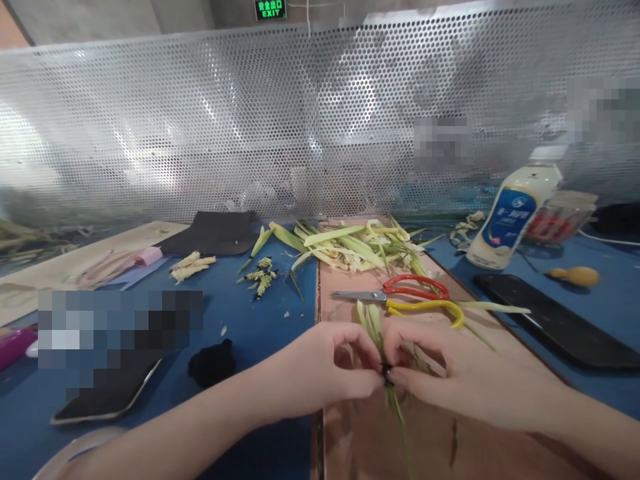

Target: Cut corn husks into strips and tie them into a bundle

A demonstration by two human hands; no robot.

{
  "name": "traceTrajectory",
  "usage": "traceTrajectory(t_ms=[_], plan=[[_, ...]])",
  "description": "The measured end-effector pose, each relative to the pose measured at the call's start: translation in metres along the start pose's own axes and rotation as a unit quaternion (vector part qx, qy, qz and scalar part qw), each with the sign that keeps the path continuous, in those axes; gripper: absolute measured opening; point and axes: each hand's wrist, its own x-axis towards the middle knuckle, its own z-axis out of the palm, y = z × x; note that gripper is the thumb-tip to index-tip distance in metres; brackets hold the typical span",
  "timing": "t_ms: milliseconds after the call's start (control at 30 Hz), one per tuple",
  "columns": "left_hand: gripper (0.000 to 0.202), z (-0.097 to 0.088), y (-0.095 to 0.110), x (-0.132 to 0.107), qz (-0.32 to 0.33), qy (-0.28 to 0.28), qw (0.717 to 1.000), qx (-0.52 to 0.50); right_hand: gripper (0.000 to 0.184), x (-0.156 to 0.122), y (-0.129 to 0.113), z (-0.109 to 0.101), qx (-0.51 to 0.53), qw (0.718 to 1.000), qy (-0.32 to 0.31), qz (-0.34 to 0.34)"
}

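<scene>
A small bundle of pale green leaf strips (370, 323) stands between my hands over a pinkish-brown board (360, 440). Black thread (386, 372) circles its narrow waist. My left hand (320, 360) is closed in a pinch on the bundle at the thread. From the other side, the thumb and forefinger of my right hand (465, 373) pinch the same spot, partly hiding the thread. Just beyond my fingers lie scissors (383, 297) with one red and one yellow handle. Behind them is a loose pile of leaf strips (355, 243).
Small tied green pieces (263, 275) and a black fuzzy ball (213, 363) lie left on the blue table. A dark phone (555, 320), a bottle (515, 213) and a clear container (563, 217) are right. A perforated metal panel (310, 120) stands behind.
</scene>
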Motion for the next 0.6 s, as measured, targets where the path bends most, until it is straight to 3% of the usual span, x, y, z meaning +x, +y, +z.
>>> traceTrajectory(t_ms=[400,600], plan=[[0.009,0.0012,0.0055,0.0023,-0.039,-0.004,0.999,-0.033,0.009,-0.0023,0.0014,-0.0024,0.0,1.0,-0.026,-0.006],[0.009,0.0009,0.0007,0.0054,-0.006,-0.016,0.999,-0.042,0.006,-0.0026,0.0025,-0.0027,-0.013,0.999,-0.031,-0.018]])
